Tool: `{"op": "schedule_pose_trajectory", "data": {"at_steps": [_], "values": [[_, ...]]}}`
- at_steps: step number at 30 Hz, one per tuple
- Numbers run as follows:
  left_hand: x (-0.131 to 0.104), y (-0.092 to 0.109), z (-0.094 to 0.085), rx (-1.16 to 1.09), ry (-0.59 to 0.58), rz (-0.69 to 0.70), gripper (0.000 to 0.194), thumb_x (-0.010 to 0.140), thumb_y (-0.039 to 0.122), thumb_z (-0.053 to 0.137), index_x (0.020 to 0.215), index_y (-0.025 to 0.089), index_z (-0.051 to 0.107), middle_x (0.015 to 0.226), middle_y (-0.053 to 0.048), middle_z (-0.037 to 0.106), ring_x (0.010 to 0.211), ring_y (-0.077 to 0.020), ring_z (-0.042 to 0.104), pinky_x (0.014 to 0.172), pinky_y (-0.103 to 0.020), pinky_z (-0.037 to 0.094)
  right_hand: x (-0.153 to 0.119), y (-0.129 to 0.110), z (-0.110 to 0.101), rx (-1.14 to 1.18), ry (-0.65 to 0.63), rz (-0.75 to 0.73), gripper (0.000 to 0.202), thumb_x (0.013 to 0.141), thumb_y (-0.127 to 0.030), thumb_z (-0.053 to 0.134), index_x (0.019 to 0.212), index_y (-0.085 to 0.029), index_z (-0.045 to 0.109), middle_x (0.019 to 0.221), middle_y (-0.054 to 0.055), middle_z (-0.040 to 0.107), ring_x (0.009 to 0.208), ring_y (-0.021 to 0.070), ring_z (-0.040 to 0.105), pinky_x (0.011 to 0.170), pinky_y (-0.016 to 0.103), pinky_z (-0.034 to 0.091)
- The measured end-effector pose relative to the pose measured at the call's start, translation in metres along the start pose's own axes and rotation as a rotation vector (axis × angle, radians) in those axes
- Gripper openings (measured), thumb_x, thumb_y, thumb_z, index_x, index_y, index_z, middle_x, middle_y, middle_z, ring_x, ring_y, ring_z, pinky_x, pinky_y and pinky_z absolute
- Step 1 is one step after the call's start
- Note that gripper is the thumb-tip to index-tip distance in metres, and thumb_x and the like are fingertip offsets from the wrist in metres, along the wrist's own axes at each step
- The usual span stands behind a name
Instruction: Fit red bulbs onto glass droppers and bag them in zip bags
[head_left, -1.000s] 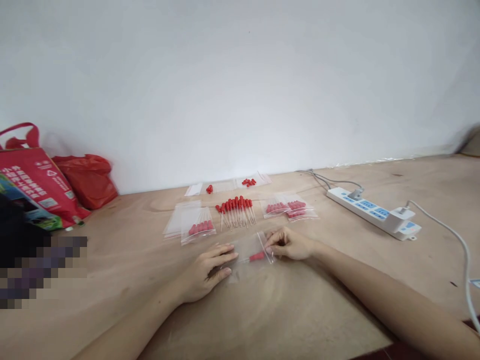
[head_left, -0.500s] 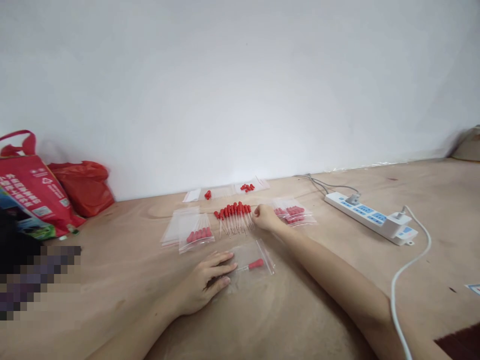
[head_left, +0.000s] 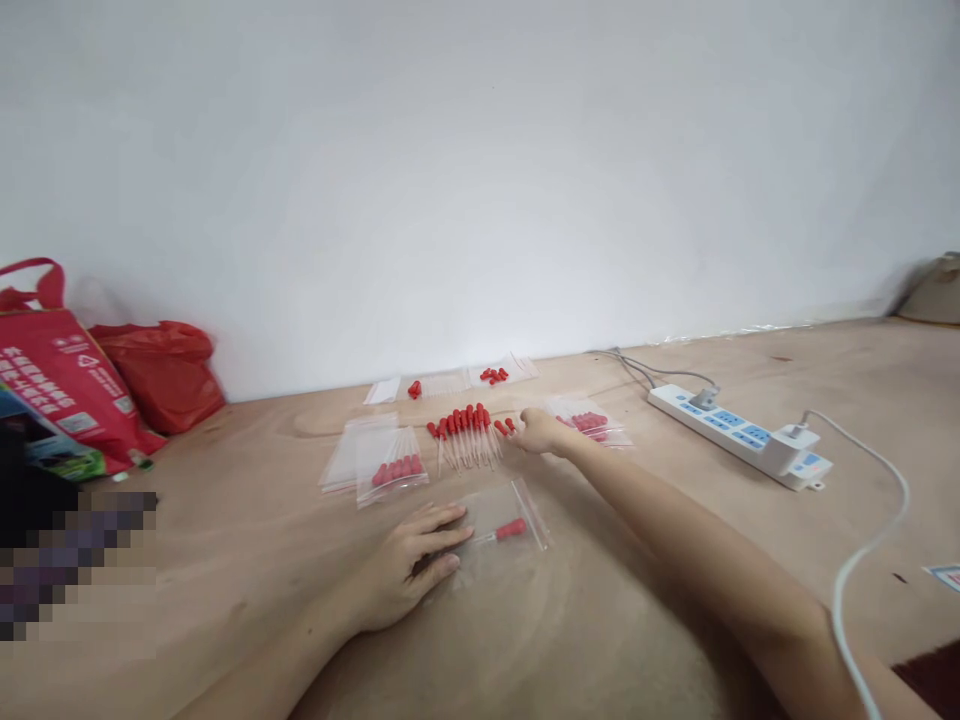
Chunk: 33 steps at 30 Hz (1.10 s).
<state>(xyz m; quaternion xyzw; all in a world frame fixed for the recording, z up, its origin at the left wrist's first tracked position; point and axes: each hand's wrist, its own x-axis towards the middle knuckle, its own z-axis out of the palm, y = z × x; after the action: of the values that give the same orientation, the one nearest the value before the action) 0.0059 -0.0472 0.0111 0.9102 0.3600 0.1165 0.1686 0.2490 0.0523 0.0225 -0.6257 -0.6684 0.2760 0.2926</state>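
My left hand point(head_left: 420, 560) rests with its fingers apart on a clear zip bag point(head_left: 480, 575). Inside that bag lies one dropper with a red bulb point(head_left: 511, 529), its tip partly covered by my fingers. Droppers with red bulbs and clear stems point(head_left: 466, 436) lie in a row beyond the bag. My right hand point(head_left: 544, 433) is at the right end of this row, fingertips drawn together. Two slanted red bulbs point(head_left: 505, 427) lie just left of those fingertips; what the fingers hold, if anything, is hidden.
Bagged droppers point(head_left: 397, 470) lie left of the row, partly over flat zip bags point(head_left: 349, 455). More bagged red bulbs point(head_left: 592, 425) are behind my right hand. Red bulbs point(head_left: 493, 376) lie near the wall. A power strip point(head_left: 739, 435) with a white cable stands right; red bags point(head_left: 161, 375) stand left.
My right hand has shifted slightly right, away from the row. Two red bulbs at the row's right end now lie apart from the others and more slanted. My left hand has stayed put.
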Motion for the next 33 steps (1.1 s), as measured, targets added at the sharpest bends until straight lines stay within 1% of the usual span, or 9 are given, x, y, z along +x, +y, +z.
{"op": "schedule_pose_trajectory", "data": {"at_steps": [5,8,10,14,17,20,23,28,33], "values": [[0.001,-0.002,0.001,0.005,-0.004,0.008,0.034,0.085,0.03,0.042,0.118,0.028,0.051,0.131,-0.003,0.042,0.12,-0.0217,0.038,0.101,-0.045,0.027,-0.047,0.022,-0.022,0.171,-0.147,0.093,0.031,0.061,-0.014,0.055,0.092,-0.014,0.054,0.058,0.001,0.059,0.047,0.0125,0.053,0.044,0.023,0.038],[0.004,-0.002,0.0,0.0,-0.003,0.013,0.033,0.084,0.029,0.043,0.116,0.029,0.052,0.13,-0.002,0.044,0.12,-0.0209,0.038,0.101,-0.044,0.028,-0.069,0.032,-0.026,0.143,-0.106,0.136,0.036,0.057,-0.012,0.056,0.093,-0.016,0.053,0.055,-0.002,0.056,0.046,0.0122,0.051,0.042,0.022,0.034],[0.006,-0.002,0.0,-0.008,0.008,0.013,0.033,0.084,0.028,0.043,0.115,0.029,0.053,0.129,-0.002,0.045,0.119,-0.0206,0.04,0.1,-0.043,0.031,-0.076,0.035,-0.027,0.068,-0.096,0.138,0.037,0.056,-0.011,0.055,0.092,-0.016,0.054,0.053,-0.003,0.055,0.047,0.0128,0.051,0.042,0.022,0.033],[0.01,-0.003,0.0,-0.018,0.027,0.005,0.032,0.083,0.026,0.042,0.112,0.027,0.056,0.128,-0.002,0.046,0.117,-0.0204,0.042,0.098,-0.041,0.034,-0.077,0.033,-0.03,0.057,-0.189,0.145,0.045,0.057,-0.009,0.053,0.102,-0.015,0.05,0.055,-0.004,0.054,0.045,0.0103,0.049,0.042,0.021,0.033],[0.011,-0.004,0.001,-0.018,0.021,0.008,0.032,0.083,0.027,0.043,0.112,0.025,0.056,0.128,-0.004,0.046,0.117,-0.0209,0.041,0.098,-0.04,0.034,-0.078,0.03,-0.033,0.134,-0.137,0.089,0.057,0.059,-0.007,0.051,0.115,-0.014,0.041,0.057,-0.005,0.051,0.047,0.0087,0.049,0.044,0.02,0.035],[0.01,-0.006,0.002,-0.036,0.049,0.04,0.03,0.082,0.027,0.044,0.108,0.022,0.057,0.124,-0.005,0.05,0.117,-0.0208,0.042,0.099,-0.04,0.032,-0.082,0.028,-0.032,0.359,-0.091,0.035,0.074,0.063,-0.006,0.046,0.13,-0.016,0.016,0.054,-0.009,0.047,0.044,0.0084,0.05,0.043,0.019,0.038],[0.009,-0.005,0.002,-0.059,0.084,0.066,0.022,0.082,0.028,0.046,0.099,0.02,0.057,0.117,-0.006,0.055,0.114,-0.0205,0.045,0.098,-0.039,0.034,-0.087,0.028,-0.022,0.566,-0.041,0.002,0.085,0.064,-0.01,0.046,0.132,-0.021,-0.003,0.054,-0.011,0.045,0.041,0.0094,0.052,0.042,0.02,0.041],[0.008,0.0,-0.001,-0.087,0.076,0.031,0.011,0.081,0.029,0.047,0.086,0.02,0.051,0.115,-0.007,0.056,0.113,-0.0216,0.045,0.092,-0.038,0.038,-0.088,0.03,-0.004,0.74,0.13,-0.068,0.086,0.064,-0.018,0.052,0.131,-0.024,-0.001,0.057,-0.011,0.045,0.043,0.0089,0.053,0.042,0.02,0.043],[0.007,0.003,-0.001,-0.106,0.073,0.007,0.009,0.08,0.028,0.048,0.081,0.02,0.046,0.116,-0.009,0.055,0.114,-0.0218,0.045,0.09,-0.037,0.038,-0.089,0.03,0.004,0.807,0.191,-0.067,0.079,0.066,-0.026,0.055,0.128,-0.022,0.007,0.057,-0.01,0.049,0.045,0.0087,0.054,0.044,0.021,0.045]]}}
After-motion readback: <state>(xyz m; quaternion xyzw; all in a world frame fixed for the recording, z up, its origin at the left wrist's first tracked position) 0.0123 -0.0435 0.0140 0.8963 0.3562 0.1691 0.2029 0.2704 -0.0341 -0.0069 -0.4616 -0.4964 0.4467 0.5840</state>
